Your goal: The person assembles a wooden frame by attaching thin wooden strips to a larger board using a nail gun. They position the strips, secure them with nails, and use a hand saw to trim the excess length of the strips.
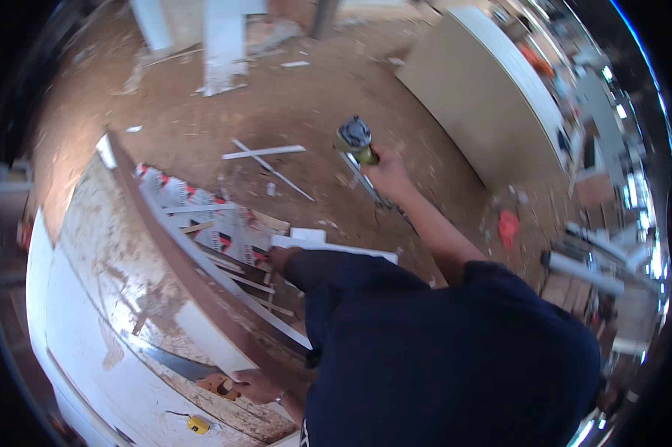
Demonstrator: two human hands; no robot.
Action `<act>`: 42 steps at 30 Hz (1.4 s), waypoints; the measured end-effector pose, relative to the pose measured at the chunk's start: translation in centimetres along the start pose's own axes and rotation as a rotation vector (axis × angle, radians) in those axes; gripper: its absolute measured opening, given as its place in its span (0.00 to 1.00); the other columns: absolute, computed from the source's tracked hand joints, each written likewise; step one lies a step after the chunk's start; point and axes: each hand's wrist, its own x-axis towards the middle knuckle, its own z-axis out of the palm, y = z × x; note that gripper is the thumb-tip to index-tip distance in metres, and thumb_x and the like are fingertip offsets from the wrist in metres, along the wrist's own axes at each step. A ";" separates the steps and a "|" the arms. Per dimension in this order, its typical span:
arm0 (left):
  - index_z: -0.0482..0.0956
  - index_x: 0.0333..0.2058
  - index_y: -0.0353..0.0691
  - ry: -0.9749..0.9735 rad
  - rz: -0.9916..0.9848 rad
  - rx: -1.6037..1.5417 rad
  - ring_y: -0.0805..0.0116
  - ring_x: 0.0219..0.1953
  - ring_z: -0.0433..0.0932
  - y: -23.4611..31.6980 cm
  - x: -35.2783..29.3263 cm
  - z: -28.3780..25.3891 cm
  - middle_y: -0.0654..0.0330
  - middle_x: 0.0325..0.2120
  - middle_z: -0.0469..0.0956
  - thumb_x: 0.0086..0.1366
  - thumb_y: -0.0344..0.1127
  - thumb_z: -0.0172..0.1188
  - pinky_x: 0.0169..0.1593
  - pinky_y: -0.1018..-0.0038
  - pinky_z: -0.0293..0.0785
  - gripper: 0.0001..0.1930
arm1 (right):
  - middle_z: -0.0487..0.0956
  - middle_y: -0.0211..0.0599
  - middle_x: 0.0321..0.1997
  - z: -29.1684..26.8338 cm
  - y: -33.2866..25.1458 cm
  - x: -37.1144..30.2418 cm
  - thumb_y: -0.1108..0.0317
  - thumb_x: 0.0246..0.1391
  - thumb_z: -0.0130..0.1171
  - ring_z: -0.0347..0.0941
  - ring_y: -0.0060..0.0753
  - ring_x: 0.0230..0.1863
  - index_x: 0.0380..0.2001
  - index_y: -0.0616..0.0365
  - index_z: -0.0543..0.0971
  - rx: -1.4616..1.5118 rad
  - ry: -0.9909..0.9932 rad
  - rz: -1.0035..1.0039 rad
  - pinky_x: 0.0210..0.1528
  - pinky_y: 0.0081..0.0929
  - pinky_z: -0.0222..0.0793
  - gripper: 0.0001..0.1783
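Note:
Out over the floor, my right hand [386,173] is closed around the grip of a green and grey nail gun [354,138], its silver magazine angled down toward my forearm. My left hand [258,386], lower left, is closed at the edge of a long board [211,326] with a white face and brown edge; its fingers are partly hidden. Right beside that hand is the orange-brown handle of a handsaw [220,385], whose blade lies along the worn bench top. A yellow tape measure [197,425] rests on the bench near the saw.
The scuffed white bench top [90,328] fills the left side. Beyond its edge lie a printed sheet [235,227] and several wood strips. Two thin strips cross on the dirt floor [343,82]. A big beige panelled box [477,97] stands right, near a red bag [508,227].

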 end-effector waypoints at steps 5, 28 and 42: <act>0.79 0.55 0.40 -0.001 0.128 -0.028 0.41 0.52 0.80 -0.8 -0.6 -0.1 0.45 0.53 0.80 0.76 0.58 0.45 0.56 0.51 0.72 0.28 | 0.81 0.36 0.32 -13.7 10.9 -5.9 0.69 0.49 0.66 0.78 0.31 0.31 0.43 0.64 0.82 0.311 0.078 0.367 0.35 0.30 0.70 0.16; 0.79 0.38 0.42 -1.604 0.822 0.314 0.71 0.30 0.75 25.2 -48.8 32.7 0.61 0.31 0.78 0.75 0.49 0.53 0.35 0.73 0.74 0.16 | 0.79 0.34 0.50 -74.1 45.5 -8.0 0.76 0.58 0.64 0.74 0.26 0.52 0.54 0.61 0.75 0.148 1.453 -0.212 0.58 0.29 0.69 0.20; 0.80 0.23 0.43 -1.351 0.926 0.602 0.68 0.18 0.75 41.6 -81.7 51.6 0.60 0.16 0.77 0.73 0.46 0.49 0.21 0.69 0.68 0.22 | 0.79 0.30 0.47 -89.6 68.9 19.7 0.87 0.48 0.55 0.74 0.39 0.54 0.74 0.31 0.64 -0.930 0.123 -0.104 0.66 0.40 0.63 0.51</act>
